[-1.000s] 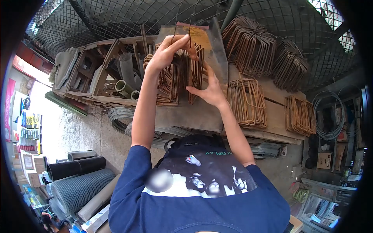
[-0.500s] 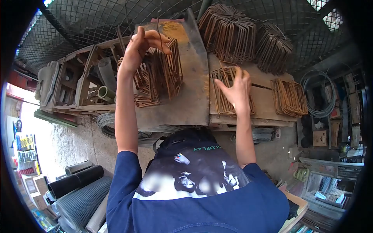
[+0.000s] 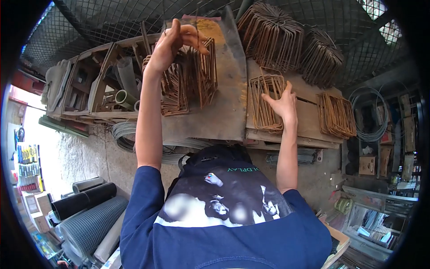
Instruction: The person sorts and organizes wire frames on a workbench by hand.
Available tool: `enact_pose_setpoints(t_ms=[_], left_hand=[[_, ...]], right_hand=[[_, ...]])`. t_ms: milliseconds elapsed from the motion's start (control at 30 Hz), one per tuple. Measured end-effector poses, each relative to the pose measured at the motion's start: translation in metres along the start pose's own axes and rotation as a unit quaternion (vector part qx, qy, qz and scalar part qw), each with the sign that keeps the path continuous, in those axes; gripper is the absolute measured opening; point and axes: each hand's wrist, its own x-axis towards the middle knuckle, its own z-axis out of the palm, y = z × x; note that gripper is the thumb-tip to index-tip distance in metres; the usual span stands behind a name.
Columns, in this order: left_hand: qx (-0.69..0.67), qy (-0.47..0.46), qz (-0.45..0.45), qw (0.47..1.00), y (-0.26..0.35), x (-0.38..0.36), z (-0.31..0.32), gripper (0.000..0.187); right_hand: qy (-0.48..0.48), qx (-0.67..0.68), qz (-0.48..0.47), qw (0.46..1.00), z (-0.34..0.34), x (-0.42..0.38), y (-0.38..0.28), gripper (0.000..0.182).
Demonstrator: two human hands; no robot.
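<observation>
My left hand [image 3: 172, 49] is raised over the left pile of rusty rebar stirrups [image 3: 179, 96], its fingers loosely curved and apart. A thin dark wire [image 3: 197, 18] runs down by its fingers; I cannot make out any grip on it. My right hand [image 3: 284, 105] is at the right edge of a small stack of rectangular stirrups [image 3: 264, 119] on the wooden bench. Its thumb lies over the inside of the frames and its fingers are around their right side. More stirrups [image 3: 207, 78] stand close to my left fingers.
Two large bundles of stirrups [image 3: 271, 36] [image 3: 320, 58] stand at the back. Another flat stack [image 3: 337, 115] lies on the right of the bench [image 3: 309, 134]. Wire coils [image 3: 369, 112] hang at the far right. Wooden compartments [image 3: 85, 85] stand left; mesh rolls [image 3: 92, 224] lie lower left.
The small stirrup stack has become narrower, its right-hand frames moved left into line. My right hand has moved to its right edge and lower. My left hand stays over the left pile.
</observation>
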Motion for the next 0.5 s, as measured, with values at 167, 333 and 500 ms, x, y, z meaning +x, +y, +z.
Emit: enact_pose_setpoints(t_ms=[167, 333, 500], left_hand=[[0.041, -0.012, 0.016, 0.999, 0.003, 0.0, 0.001, 0.078], [0.033, -0.014, 0.01, 0.999, 0.003, 0.001, 0.0, 0.078], [0.033, -0.01, 0.01, 0.999, 0.008, -0.001, 0.004, 0.077]], right_hand=[[0.049, 0.046, 0.017, 0.998, -0.003, 0.0, 0.002, 0.096], [0.174, 0.1, -0.044, 0.979, -0.02, -0.009, 0.0, 0.089], [0.206, 0.316, -0.19, 0.906, -0.056, -0.003, -0.004, 0.084]])
